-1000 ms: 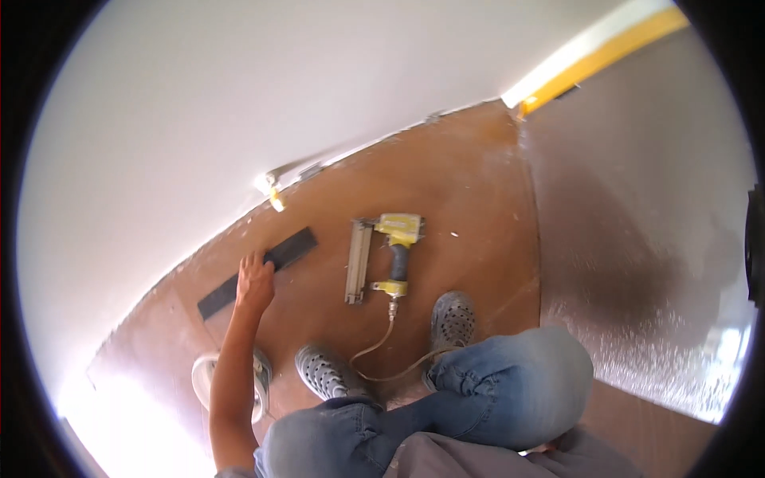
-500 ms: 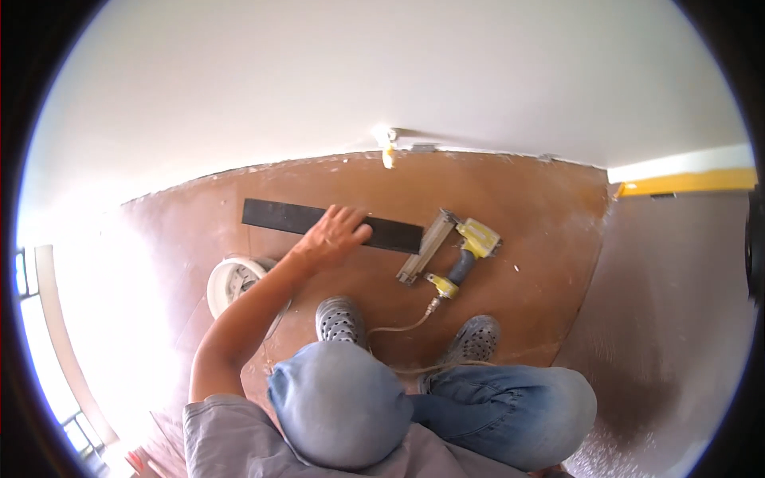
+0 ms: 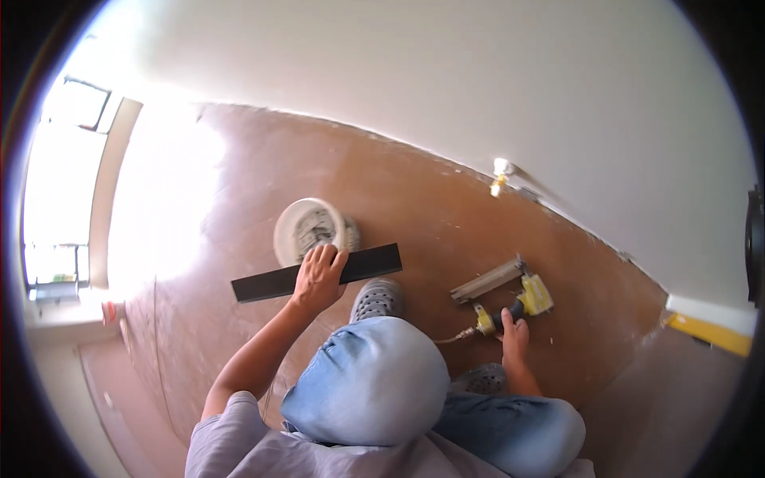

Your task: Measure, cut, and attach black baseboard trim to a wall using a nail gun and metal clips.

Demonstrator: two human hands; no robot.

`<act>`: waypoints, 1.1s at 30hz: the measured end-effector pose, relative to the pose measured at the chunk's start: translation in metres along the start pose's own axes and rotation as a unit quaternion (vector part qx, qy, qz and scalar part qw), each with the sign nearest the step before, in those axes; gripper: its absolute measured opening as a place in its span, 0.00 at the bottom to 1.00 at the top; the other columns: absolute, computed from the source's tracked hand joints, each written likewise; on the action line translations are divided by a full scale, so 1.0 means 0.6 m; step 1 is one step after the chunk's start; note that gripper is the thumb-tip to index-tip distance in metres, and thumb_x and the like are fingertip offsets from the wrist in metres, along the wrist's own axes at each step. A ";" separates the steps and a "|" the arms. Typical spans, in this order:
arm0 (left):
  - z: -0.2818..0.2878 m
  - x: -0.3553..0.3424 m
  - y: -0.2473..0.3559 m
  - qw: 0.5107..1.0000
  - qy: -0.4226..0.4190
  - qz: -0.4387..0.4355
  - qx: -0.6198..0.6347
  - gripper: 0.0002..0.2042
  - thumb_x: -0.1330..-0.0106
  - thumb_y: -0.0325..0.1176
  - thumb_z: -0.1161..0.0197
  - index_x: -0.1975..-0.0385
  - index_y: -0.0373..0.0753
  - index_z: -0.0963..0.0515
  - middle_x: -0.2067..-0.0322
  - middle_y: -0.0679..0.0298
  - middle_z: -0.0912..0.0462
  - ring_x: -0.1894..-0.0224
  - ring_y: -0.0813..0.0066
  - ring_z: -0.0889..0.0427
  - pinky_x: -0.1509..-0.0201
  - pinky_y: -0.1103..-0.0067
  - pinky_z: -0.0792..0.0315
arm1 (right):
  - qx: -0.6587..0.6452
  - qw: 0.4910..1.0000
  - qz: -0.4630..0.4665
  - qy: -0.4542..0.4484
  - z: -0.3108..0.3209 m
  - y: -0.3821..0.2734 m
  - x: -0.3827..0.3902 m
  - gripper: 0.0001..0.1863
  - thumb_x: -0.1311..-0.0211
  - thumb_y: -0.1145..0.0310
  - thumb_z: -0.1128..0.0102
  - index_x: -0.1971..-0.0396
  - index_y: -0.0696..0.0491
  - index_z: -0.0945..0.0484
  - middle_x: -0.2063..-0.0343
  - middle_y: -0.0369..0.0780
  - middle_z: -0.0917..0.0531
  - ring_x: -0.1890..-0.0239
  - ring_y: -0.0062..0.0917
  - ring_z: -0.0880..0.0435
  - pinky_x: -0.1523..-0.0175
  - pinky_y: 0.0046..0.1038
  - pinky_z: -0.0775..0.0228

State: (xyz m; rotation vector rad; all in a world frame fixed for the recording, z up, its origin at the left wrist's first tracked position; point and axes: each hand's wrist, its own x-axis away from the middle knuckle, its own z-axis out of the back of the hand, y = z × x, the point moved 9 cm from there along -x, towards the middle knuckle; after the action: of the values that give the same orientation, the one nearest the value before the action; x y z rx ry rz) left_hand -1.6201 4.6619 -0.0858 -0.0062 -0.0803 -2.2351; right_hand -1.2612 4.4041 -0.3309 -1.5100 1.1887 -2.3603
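Observation:
My left hand (image 3: 320, 280) is closed on a long, flat, black strip (image 3: 373, 261), its fingers lying over the upper face. The strip is held above the floor, close to a white bucket (image 3: 281, 233) and in front of my left shoe (image 3: 378, 298). On the right, my right hand (image 3: 515, 341) wraps around the dark handle of a yellow nail gun (image 3: 537, 294). A long metal magazine (image 3: 488, 279) runs along the gun, and a hose joins its rear end. Grey stuff shows inside the bucket but is too unclear to name.
A white wall (image 3: 446, 88) rises along the far side of the brown floor (image 3: 414, 191). A pipe fitting with a yellow end (image 3: 500, 177) juts out from it. Yellow edging (image 3: 709, 332) runs at the right, and bright windows (image 3: 68, 183) stand at the left.
My view has swung to the right. The strip has come nearer to me, beside the bucket, still in my left hand. My right hand has come into view and taken hold of the nail gun.

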 end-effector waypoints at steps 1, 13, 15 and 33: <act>-0.002 0.019 -0.012 1.000 0.000 0.022 0.003 0.27 0.57 0.27 0.31 0.52 0.35 0.27 0.60 0.56 0.27 0.54 0.55 0.25 0.47 0.65 0.30 | 0.005 1.000 0.005 -0.019 -0.014 0.010 -0.020 0.25 0.35 0.56 0.34 0.56 0.67 0.22 0.64 0.43 0.16 0.65 0.20 0.18 0.62 0.24 0.25; -0.067 0.125 -0.267 0.992 -0.003 0.091 -0.092 0.16 0.38 0.30 0.45 0.50 0.36 0.29 0.62 0.53 0.21 0.55 0.54 0.19 0.50 0.64 0.28 | -0.334 0.942 0.008 -0.029 -0.035 -0.027 -0.006 0.08 0.49 0.75 0.36 0.70 0.59 0.25 0.77 0.40 0.22 0.75 0.29 0.20 0.64 0.32 0.22; -0.058 0.117 -0.339 0.989 -0.020 0.122 -0.081 0.15 0.41 0.26 0.45 0.53 0.35 0.29 0.62 0.52 0.21 0.55 0.52 0.20 0.50 0.63 0.28 | -0.339 0.939 -0.014 -0.052 0.008 -0.033 -0.002 0.08 0.50 0.74 0.36 0.71 0.58 0.25 0.78 0.39 0.22 0.75 0.29 0.20 0.65 0.31 0.23; -0.150 0.091 -0.939 0.986 -0.135 0.088 -0.034 0.40 0.30 0.41 0.39 0.27 0.29 0.54 0.52 0.38 0.20 0.54 0.44 0.16 0.53 0.58 0.20 | 0.335 0.884 -0.065 0.321 0.067 -0.046 0.601 0.23 0.50 0.60 0.35 0.59 0.62 0.23 0.60 0.57 0.17 0.53 0.49 0.17 0.52 0.49 0.26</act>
State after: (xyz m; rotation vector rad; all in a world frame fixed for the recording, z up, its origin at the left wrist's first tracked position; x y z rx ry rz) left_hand -2.0947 4.9603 -0.2053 -0.3419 -0.1457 -2.0471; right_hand -1.4020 4.2341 -0.0414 -0.6101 0.2124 -3.0058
